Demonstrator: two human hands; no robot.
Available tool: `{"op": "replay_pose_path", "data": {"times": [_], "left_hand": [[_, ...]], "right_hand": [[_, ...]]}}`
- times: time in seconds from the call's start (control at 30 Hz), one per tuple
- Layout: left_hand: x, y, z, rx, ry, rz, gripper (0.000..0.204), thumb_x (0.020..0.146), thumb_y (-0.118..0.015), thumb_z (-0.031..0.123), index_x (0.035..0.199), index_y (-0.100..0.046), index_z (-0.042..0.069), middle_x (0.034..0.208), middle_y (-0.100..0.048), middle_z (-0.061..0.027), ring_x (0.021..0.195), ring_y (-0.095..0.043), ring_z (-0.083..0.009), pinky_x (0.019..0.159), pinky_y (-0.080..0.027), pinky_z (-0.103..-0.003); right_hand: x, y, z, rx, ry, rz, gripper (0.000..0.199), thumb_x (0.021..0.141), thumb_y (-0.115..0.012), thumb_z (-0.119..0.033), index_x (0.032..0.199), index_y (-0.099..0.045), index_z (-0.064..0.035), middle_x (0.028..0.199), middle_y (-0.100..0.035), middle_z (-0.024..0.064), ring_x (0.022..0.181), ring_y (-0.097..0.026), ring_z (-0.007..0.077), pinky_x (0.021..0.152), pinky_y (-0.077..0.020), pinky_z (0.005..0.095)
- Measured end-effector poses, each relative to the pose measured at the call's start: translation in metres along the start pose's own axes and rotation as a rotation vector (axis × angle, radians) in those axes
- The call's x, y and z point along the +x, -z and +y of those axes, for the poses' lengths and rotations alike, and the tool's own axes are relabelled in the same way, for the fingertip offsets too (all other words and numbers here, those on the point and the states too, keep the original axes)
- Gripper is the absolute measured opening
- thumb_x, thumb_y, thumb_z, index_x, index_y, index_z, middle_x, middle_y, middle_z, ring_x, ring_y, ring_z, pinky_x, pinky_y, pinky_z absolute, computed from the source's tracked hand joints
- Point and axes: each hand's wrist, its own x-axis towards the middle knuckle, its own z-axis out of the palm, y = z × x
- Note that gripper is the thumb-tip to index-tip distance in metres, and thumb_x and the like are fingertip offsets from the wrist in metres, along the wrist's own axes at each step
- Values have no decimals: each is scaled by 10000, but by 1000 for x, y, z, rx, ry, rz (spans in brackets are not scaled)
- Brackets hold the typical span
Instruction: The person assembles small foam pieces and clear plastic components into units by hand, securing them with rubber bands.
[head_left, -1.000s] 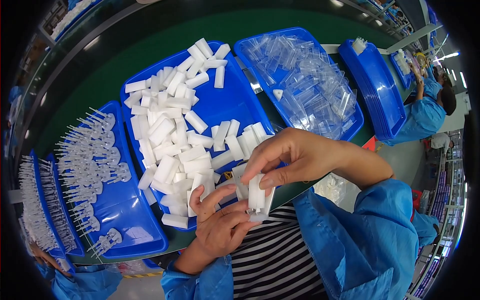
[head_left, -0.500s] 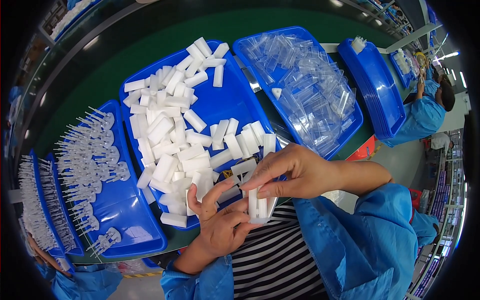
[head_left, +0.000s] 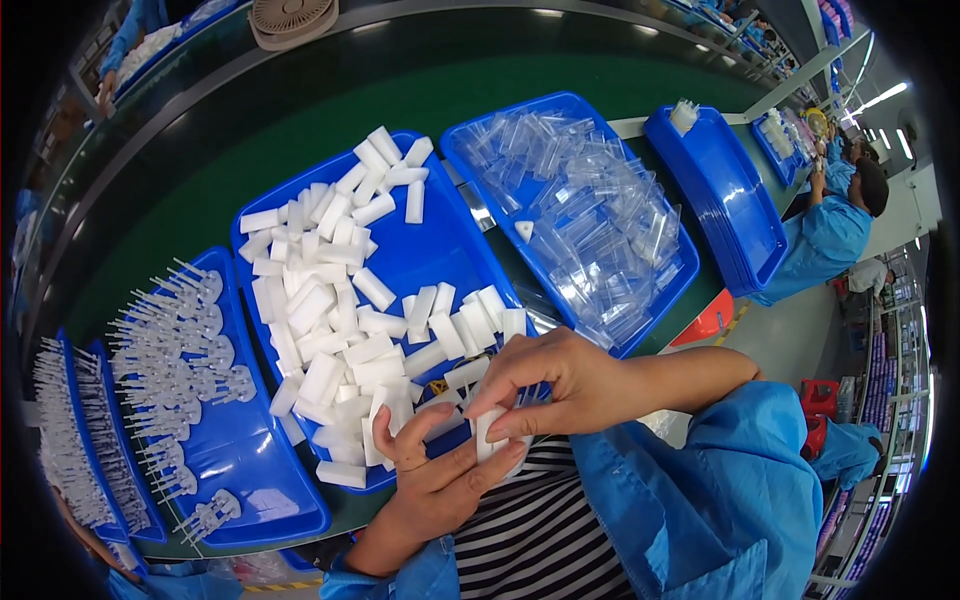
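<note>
My right hand (head_left: 555,385) pinches a small white plastic piece (head_left: 490,432) at the near edge of the middle blue tray (head_left: 420,255). My left hand (head_left: 435,470) is under it, palm up, its fingertips touching the same piece. Both hands hover over my striped shirt. The middle tray holds several white rectangular blocks (head_left: 330,300) in a loose heap. A clear needle-like part may lie between my fingers, but I cannot tell.
A blue tray (head_left: 250,470) at left holds rows of clear pronged parts. A tray (head_left: 640,310) to the right is full of clear plastic tubes. Stacked blue trays (head_left: 725,190) lie farther right. A green conveyor belt (head_left: 300,130) runs behind. A person in blue (head_left: 835,225) works at far right.
My right hand has come down and left with the white piece, closing onto my left palm. The stack of white pieces it held looks smaller and is more hidden by the fingers.
</note>
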Motion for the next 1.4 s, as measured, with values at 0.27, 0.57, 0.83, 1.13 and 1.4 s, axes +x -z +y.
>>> {"op": "replay_pose_path", "data": {"times": [0.27, 0.57, 0.83, 1.13, 1.4], "left_hand": [[0, 3, 2, 8, 15, 5, 280, 735, -645, 108, 965, -667, 267, 889, -667, 41, 1089, -439, -266, 1031, -67, -501], [-3, -2, -1, 48, 34, 29, 258, 771, -606, 172, 993, -673, 285, 896, -640, 90, 1098, -447, -231, 1032, -44, -495], [0, -2, -1, 90, 22, 45, 258, 790, -591, 213, 1015, -657, 320, 902, -643, 97, 1100, -445, -225, 1029, -47, -486], [-1, -4, -1, 123, 26, 61, 248, 767, -615, 253, 1001, -664, 320, 913, -643, 103, 1093, -448, -217, 1024, -56, -483], [2, -3, 0, 153, -1, 26, 249, 752, -630, 276, 993, -667, 324, 913, -638, 102, 1091, -450, -219, 1027, -62, -480]], "right_hand": [[32, 111, 20, -1265, 114, 313, 206, 713, -656, -51, 914, -661, -91, 873, -656, 76, 786, -627, 214, 766, -423, 351], [56, 129, 55, -1744, -67, 15, 168, 685, -575, -44, 835, -646, -75, 770, -629, 47, 842, -587, 225, 775, -429, 329], [51, 141, 60, -1611, 41, 39, 143, 685, -579, -29, 815, -621, -69, 879, -607, 73, 918, -549, 231, 789, -425, 344], [32, 105, 19, -1044, 255, 388, 262, 759, -630, -58, 989, -506, -66, 875, -576, 81, 827, -574, 207, 715, -440, 311], [12, 21, -1, 365, 35, 236, 333, 871, -544, -72, 1182, -427, -45, 891, -581, 81, 720, -547, 100, 655, -440, 210]]}}
